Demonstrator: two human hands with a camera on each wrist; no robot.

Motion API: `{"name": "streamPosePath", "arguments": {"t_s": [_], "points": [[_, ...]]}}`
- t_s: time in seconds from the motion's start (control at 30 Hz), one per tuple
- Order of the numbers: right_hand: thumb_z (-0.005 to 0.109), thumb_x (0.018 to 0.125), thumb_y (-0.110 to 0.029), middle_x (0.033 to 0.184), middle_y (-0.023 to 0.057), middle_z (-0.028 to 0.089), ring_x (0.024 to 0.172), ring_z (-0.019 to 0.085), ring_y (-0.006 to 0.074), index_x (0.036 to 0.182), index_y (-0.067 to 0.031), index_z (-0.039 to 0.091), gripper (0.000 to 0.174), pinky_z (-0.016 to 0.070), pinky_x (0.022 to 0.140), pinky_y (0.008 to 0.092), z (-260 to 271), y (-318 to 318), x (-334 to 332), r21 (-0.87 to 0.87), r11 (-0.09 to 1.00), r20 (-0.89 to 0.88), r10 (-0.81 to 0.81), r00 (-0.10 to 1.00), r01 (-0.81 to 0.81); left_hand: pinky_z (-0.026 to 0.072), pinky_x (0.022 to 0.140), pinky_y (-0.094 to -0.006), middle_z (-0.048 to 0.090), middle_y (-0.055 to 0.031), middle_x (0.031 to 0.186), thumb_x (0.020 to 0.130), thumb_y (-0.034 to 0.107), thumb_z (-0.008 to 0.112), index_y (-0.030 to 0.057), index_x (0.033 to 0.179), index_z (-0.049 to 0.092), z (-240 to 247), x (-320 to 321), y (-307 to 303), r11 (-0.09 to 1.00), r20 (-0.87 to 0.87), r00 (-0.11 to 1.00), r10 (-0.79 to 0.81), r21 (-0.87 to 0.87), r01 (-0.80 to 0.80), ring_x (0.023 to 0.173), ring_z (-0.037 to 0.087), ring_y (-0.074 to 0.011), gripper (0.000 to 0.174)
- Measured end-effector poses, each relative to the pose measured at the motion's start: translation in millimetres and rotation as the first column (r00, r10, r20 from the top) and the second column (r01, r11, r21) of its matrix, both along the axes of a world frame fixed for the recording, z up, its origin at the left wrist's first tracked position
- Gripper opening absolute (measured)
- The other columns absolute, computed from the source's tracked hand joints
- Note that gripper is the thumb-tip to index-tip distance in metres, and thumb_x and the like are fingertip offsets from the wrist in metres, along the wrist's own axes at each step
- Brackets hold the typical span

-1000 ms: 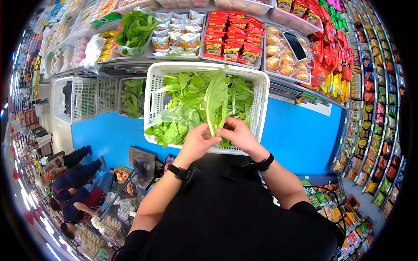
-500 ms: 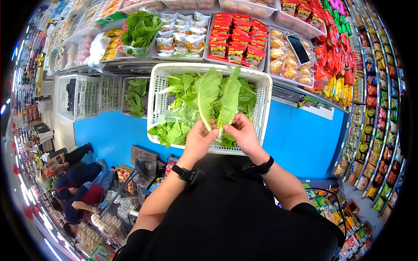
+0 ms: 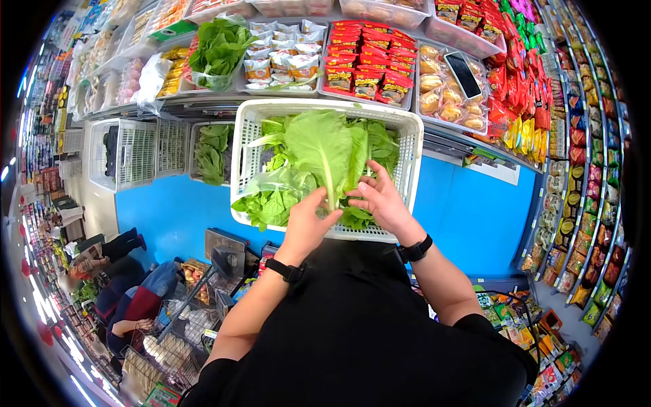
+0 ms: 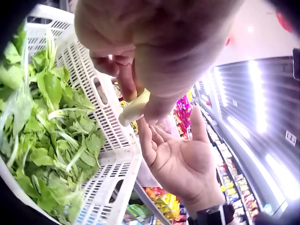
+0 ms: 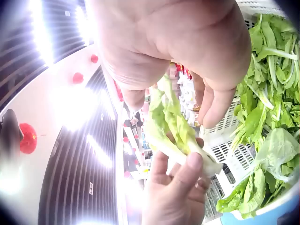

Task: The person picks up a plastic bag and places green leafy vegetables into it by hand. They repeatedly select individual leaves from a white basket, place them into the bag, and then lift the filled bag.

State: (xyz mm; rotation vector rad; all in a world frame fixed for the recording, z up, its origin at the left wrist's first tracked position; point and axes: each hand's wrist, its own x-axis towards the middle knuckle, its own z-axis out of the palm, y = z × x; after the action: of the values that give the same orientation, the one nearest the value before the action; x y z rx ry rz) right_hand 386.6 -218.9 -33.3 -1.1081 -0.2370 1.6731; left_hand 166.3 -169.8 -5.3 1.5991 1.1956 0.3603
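1 broad, pale-green lettuce leaf (image 3: 322, 146) with a white midrib stands upright over the white slotted plastic basket (image 3: 408, 159). Judged from this, 1 leaf is picked out; the loose green leaves (image 3: 271, 203) lie unsorted in the basket. The left hand (image 3: 308, 220) pinches the pale stalk end (image 4: 134, 108); the right hand (image 3: 383, 199) is spread, fingers relaxed beside the blade. The leaf looks fresh, crinkled and untorn.
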Motion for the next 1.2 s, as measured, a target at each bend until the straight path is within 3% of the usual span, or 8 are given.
{"name": "streamPosePath", "arguments": {"t_s": [0.13, 0.23, 0.7, 0.8, 0.97, 1.03, 1.13, 1.2], "points": [[0.075, 0.105, -0.027, 0.156, 0.0111, 0.057, 0.131, 0.066, 0.0251, 0.166, -0.0091, 0.029, 0.079, 0.0584, 0.105, 0.0496, -28, 10, 16, 0.064, 0.998, -0.264, 0.023, 0.964, -0.006, 0.0606, 0.084, -0.0375, 0.078, -0.0161, 0.105, 0.084, 0.008, 0.091, 0.0038, 0.142, 0.059, 9, -8, -1, 0.965, -0.133, 0.99, -0.038, 0.254, 0.071, 0.092, 0.076, -0.0279, 0.067], [0.08, 0.101, -0.032, 0.153, 0.0129, 0.061, 0.138, 0.064, 0.0305, 0.162, -0.0081, 0.04, 0.076, 0.0558, 0.112, 0.0491, -37, 20, 26, 0.189, 0.979, -0.404, 0.152, 0.902, -0.081, 0.0615, 0.085, -0.0376, 0.078, -0.0157, 0.106, 0.084, 0.009, 0.092, 0.005, 0.143, 0.059, 7, -22, -1, 0.979, -0.073, 0.996, -0.044, 0.196, 0.058, 0.093, 0.077, -0.0281, 0.068], [0.077, 0.099, -0.008, 0.145, 0.0124, 0.068, 0.13, 0.068, 0.0283, 0.155, -0.0033, 0.052, 0.061, 0.058, 0.109, 0.0453, 4, 26, -61, -0.134, 0.953, -0.217, 0.239, 0.947, -0.271, 0.0589, 0.077, -0.0404, 0.075, -0.0199, 0.097, 0.088, 0.019, 0.089, 0.0004, 0.114, 0.071, 16, -146, 44, 0.895, 0.029, 0.897, -0.44, -0.064, 0.441, 0.088, 0.074, -0.0382, 0.037], [0.073, 0.101, -0.007, 0.139, 0.013, 0.069, 0.123, 0.072, 0.0283, 0.15, -0.0014, 0.052, 0.054, 0.0643, 0.1, 0.0447, 13, 30, -108, -0.212, 0.972, -0.012, 0.098, 0.995, -0.099, 0.0608, 0.084, -0.0427, 0.077, -0.0192, 0.102, 0.083, 0.033, 0.094, 0.002, 0.117, 0.075, 4, -183, 58, 0.924, 0.084, 0.923, -0.377, 0.105, 0.368, 0.095, 0.076, -0.0376, 0.05], [0.071, 0.103, -0.01, 0.136, 0.0117, 0.07, 0.12, 0.073, 0.0286, 0.144, -0.0033, 0.055, 0.044, 0.0659, 0.094, 0.0514, -1, 20, -170, -0.154, 0.945, 0.083, -0.278, 0.957, 0.287, 0.0589, 0.095, -0.045, 0.076, -0.0172, 0.113, 0.092, 0.027, 0.083, 0.0061, 0.111, 0.077, -38, -228, 125, 0.941, -0.301, 0.951, -0.076, 0.295, 0.168, 0.109, 0.074, -0.0363, 0.029], [0.07, 0.104, -0.013, 0.135, 0.0108, 0.07, 0.118, 0.074, 0.0288, 0.141, -0.0049, 0.057, 0.04, 0.0663, 0.09, 0.05, -20, 15, -190, -0.141, 0.892, 0.084, -0.421, 0.903, 0.429, 0.0577, 0.098, -0.0457, 0.075, -0.0175, 0.116, 0.091, 0.034, 0.083, 0.0066, 0.115, 0.078, -78, -236, 142, 0.929, -0.249, 0.958, -0.139, 0.303, 0.213, 0.114, 0.072, -0.0382, 0.037], [0.07, 0.105, -0.015, 0.133, 0.0091, 0.072, 0.114, 0.075, 0.0282, 0.139, -0.0067, 0.058, 0.037, 0.066, 0.086, 0.0478, -27, 10, -221, -0.126, 0.867, 0.116, -0.47, 0.875, 0.482, 0.0604, 0.092, -0.0473, 0.079, -0.0207, 0.107, 0.085, 0.038, 0.082, 0.0065, 0.112, 0.081, -97, -228, 160, 0.869, -0.444, 0.771, -0.457, -0.038, 0.493, 0.101, 0.075, -0.0405, 0.041], [0.07, 0.105, -0.013, 0.134, 0.0087, 0.071, 0.114, 0.074, 0.0268, 0.14, -0.0079, 0.058, 0.037, 0.0651, 0.086, 0.0473, -31, 11, -240, -0.137, 0.836, 0.164, -0.51, 0.845, 0.531, 0.06, 0.093, -0.048, 0.079, -0.0188, 0.107, 0.086, 0.035, 0.079, 0.0072, 0.107, 0.081, -101, -222, 161, 0.9, -0.429, 0.804, -0.412, -0.055, 0.431, 0.103, 0.075, -0.0403, 0.035]]}}
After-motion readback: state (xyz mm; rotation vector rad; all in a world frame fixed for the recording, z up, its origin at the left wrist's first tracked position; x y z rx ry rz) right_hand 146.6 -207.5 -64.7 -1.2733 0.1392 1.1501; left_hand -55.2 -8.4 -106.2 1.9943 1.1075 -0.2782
